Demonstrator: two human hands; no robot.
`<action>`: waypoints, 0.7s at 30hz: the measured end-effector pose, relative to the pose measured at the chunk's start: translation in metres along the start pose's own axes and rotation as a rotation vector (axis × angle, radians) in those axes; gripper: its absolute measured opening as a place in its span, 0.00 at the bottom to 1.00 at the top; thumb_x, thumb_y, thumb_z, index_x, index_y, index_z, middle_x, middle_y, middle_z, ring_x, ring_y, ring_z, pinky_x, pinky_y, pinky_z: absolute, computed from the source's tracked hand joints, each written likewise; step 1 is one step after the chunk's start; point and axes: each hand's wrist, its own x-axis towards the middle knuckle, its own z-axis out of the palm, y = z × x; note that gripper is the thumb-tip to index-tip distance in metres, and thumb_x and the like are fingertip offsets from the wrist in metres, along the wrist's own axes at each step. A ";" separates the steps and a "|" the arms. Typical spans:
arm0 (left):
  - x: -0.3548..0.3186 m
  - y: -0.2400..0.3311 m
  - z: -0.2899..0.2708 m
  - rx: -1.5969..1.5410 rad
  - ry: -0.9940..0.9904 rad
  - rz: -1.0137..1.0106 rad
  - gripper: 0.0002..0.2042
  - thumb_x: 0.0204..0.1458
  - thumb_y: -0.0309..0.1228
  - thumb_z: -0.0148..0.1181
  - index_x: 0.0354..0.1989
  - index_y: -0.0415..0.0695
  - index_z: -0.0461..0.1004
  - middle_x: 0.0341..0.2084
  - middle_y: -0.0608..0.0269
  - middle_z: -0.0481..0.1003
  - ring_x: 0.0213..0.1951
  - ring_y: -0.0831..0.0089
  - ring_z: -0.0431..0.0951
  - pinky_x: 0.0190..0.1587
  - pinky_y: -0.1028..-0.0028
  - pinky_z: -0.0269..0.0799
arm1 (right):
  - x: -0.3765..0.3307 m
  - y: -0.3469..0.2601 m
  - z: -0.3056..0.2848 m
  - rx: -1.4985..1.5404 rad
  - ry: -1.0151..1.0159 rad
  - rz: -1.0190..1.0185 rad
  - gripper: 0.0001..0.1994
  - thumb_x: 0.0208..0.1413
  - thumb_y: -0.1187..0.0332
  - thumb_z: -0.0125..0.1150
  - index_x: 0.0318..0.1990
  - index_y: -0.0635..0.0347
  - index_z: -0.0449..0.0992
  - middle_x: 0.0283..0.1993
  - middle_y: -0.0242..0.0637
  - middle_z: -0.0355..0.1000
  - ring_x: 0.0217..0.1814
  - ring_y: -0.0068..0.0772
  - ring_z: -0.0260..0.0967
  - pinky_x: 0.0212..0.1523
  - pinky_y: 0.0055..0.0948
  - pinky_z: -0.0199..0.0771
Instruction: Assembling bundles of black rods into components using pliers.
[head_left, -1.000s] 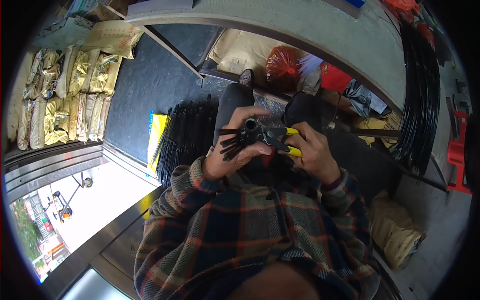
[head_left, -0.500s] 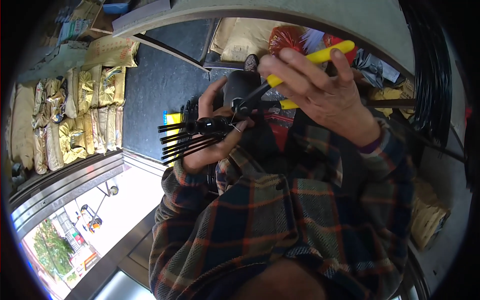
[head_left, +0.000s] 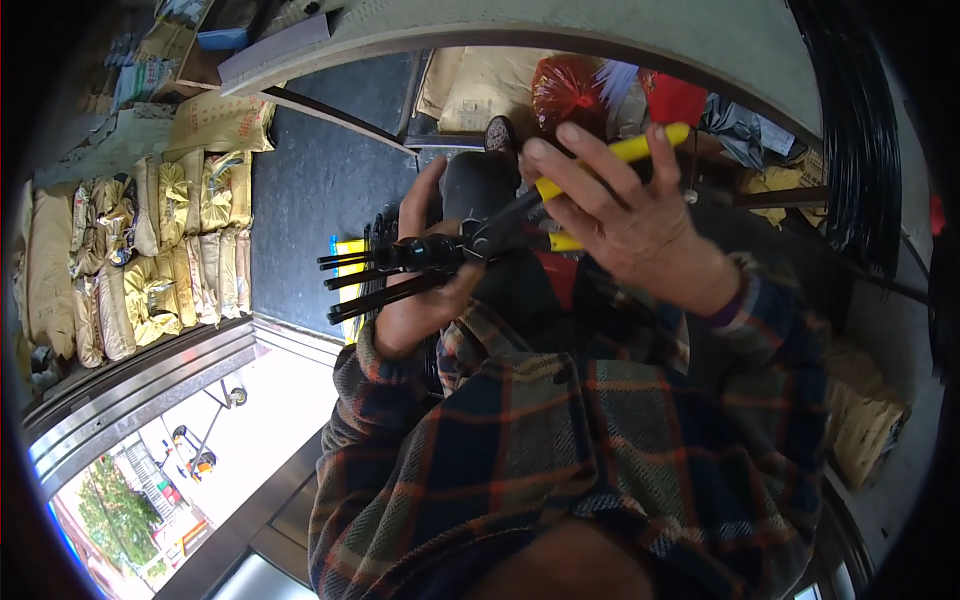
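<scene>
Yellow-handled pliers (head_left: 509, 219) lie in my right hand (head_left: 650, 220), which is closed around their spread handles. Their dark head points left and meets a bundle of thin black rods (head_left: 375, 288) gathered at a black round hub. My left hand (head_left: 412, 305) supports this bundle from below, its thumb near the plier jaws and one finger raised behind. The rods stick out to the left past my palm. What the jaws grip is too small and dark to tell.
Wrapped brown paper packages (head_left: 160, 240) are stacked on the left. A grey tabletop (head_left: 560, 20) curves across the far side. A coil of black strands (head_left: 855, 130) hangs at right. Red shiny material (head_left: 570, 95) and sacks (head_left: 490, 85) sit beneath the table.
My right hand and the yellow handles have dropped slightly toward me and left. The thin bright wire seen at the plier head earlier no longer shows. My left hand keeps its hold.
</scene>
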 end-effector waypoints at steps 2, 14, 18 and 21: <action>-0.001 -0.010 0.003 0.217 0.066 -0.002 0.36 0.42 0.20 0.57 0.59 0.29 0.43 0.27 0.60 0.74 0.36 0.76 0.73 0.55 0.69 0.57 | -0.014 -0.017 0.000 0.256 -0.057 0.202 0.08 0.47 0.66 0.56 0.37 0.51 0.73 0.57 0.31 0.57 0.61 0.33 0.52 0.63 0.51 0.39; 0.011 -0.006 -0.007 -0.177 -0.409 0.230 0.35 0.35 0.50 0.66 0.47 0.34 0.67 0.35 0.53 0.72 0.39 0.66 0.72 0.45 0.69 0.65 | 0.000 0.052 -0.024 1.852 -1.577 0.517 0.20 0.41 0.65 0.67 0.40 0.61 0.65 0.41 0.40 0.68 0.29 0.28 0.70 0.31 0.24 0.71; 0.004 -0.011 0.010 -0.247 -0.235 0.145 0.36 0.37 0.54 0.62 0.46 0.34 0.67 0.35 0.56 0.71 0.38 0.68 0.72 0.45 0.70 0.65 | -0.008 0.040 -0.033 1.508 -0.922 0.343 0.33 0.39 0.68 0.68 0.53 0.63 0.56 0.37 0.39 0.67 0.28 0.26 0.70 0.28 0.25 0.71; 0.003 -0.011 0.014 -0.206 0.008 0.206 0.29 0.35 0.38 0.69 0.48 0.39 0.69 0.37 0.56 0.72 0.39 0.66 0.73 0.42 0.72 0.65 | -0.021 0.022 -0.038 0.976 -0.475 0.228 0.25 0.45 0.71 0.62 0.51 0.63 0.58 0.39 0.42 0.68 0.29 0.29 0.71 0.28 0.27 0.71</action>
